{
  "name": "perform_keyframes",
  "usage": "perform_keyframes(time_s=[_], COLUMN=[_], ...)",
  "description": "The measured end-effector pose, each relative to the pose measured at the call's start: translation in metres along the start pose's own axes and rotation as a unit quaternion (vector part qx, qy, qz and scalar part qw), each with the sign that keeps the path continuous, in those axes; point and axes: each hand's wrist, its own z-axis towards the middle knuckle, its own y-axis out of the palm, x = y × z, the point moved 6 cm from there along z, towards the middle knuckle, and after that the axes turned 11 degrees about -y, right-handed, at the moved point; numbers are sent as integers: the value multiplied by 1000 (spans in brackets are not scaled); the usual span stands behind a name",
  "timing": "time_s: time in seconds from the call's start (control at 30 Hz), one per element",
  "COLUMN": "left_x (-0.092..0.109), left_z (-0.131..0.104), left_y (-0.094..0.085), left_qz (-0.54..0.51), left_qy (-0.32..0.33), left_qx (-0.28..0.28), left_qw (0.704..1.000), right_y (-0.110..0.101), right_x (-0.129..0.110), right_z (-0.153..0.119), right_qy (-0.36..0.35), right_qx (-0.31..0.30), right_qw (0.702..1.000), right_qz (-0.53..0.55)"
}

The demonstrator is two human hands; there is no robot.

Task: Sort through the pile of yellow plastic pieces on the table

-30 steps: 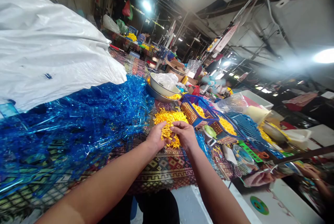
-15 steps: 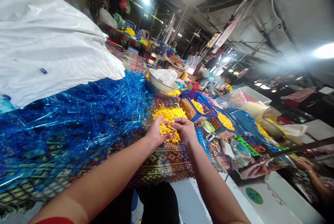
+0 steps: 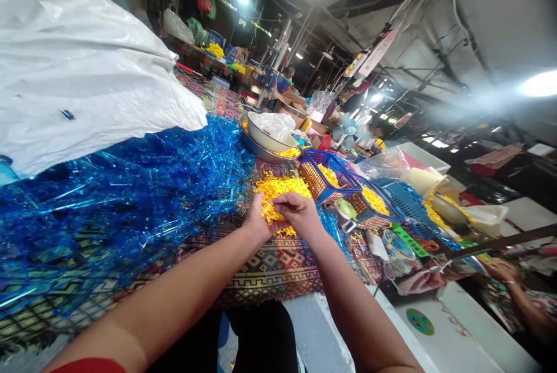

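Observation:
Small yellow pieces lie in a pile (image 3: 282,186) on the patterned cloth (image 3: 261,271). At the pile's near edge my left hand (image 3: 259,223) is cupped around some of these yellow pieces. My right hand (image 3: 300,214) is closed, its fingertips pinched over the left palm; what they grip is too small to make out. To the left spreads a large heap of shiny blue plastic pieces (image 3: 174,187).
A white sheet (image 3: 87,71) covers the upper left. Beyond the pile stand stacked bowls (image 3: 272,132); a blue basket (image 3: 317,187) of yellow pieces and a cup with a green top (image 3: 347,210) are to the right. Another person's hand (image 3: 502,271) shows at far right.
My right hand has moved slightly left, closer over my left palm, with its fingers curled further inward. The view has shifted a little.

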Motion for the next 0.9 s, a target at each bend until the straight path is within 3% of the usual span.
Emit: perform_keyframes(time_s=[0.1,0.23,0.4,0.6,0.77,0.9], left_x=[1,0,-2,-2,-3,0], left_z=[0,-4,-4,-2,-4,-3], left_y=[-2,-3,2,6,6,-5], left_qz=[-1,32,54,68,57,79], left_qy=[-5,-27,-31,-6,-7,-24], left_qx=[12,40,1,-24,-11,77], left_qw=[1000,998,998,997,998,994], right_y=[-6,-22,-17,-7,-8,-36], right_x=[-3,12,19,24,44,62], right_z=[2,8,15,16,13,17], right_qy=[-30,-26,-41,-34,31,57], right_qx=[5,44,-76,-119,-76,49], right_qw=[1000,998,989,981,990,993], right_qz=[-1,-37,-121,-150,-113,-93])
